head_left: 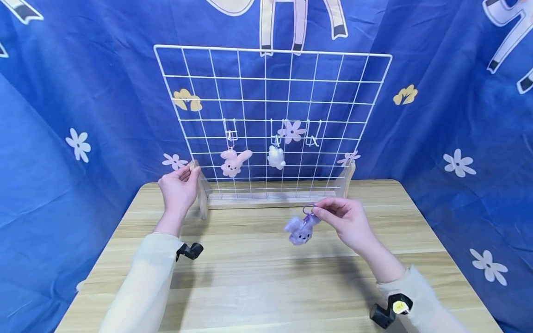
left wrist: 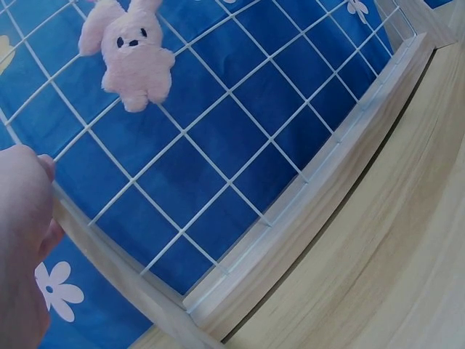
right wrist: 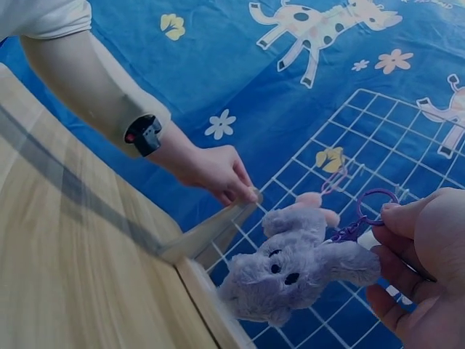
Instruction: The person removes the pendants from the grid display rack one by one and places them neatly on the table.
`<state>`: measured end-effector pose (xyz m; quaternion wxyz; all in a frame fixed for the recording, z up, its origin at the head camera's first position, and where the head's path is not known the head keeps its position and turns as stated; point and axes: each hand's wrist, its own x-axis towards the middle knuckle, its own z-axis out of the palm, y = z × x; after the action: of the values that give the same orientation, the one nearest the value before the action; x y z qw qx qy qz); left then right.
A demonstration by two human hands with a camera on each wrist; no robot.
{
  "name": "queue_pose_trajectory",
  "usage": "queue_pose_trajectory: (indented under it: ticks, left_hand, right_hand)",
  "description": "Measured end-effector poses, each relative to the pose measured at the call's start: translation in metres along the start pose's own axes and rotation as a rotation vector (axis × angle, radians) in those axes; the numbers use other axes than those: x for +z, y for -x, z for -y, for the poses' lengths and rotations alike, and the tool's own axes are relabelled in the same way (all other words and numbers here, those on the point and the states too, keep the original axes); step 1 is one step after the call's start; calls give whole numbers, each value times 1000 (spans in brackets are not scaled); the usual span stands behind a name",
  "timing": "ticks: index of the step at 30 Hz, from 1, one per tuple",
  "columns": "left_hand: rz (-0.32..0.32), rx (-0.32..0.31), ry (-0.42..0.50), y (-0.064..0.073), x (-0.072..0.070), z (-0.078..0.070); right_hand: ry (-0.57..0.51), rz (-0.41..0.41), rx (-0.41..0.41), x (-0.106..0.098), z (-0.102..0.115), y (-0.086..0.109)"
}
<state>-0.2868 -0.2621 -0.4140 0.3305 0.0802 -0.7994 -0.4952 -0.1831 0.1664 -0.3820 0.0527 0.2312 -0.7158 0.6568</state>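
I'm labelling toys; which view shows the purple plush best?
The right wrist view: the purple plush looks largest and most detailed there. The head view shows it smaller; the left wrist view doesn't show it.

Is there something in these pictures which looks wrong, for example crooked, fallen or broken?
Slightly odd: the white plush, hanging right of the pink plush, shows no face, so it may be turned backwards; the pink plush and the purple plush in the right hand show theirs. Nothing looks fallen or broken.
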Motion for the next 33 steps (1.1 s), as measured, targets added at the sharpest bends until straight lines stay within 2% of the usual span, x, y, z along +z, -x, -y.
queue_pose_trajectory:
  ticks: [11,21,33]
  left_hand:
    - [0,-2,-2,-1,0,-2]
    - [-5,1,-16,0,1,0]
    - [10,-25,-21,0,0,2]
  right_hand:
    - [19,10,-19,-2,-17,12]
    - [83,-7,38,-7,-26,23]
    - [109,11,24,-12,-40,37]
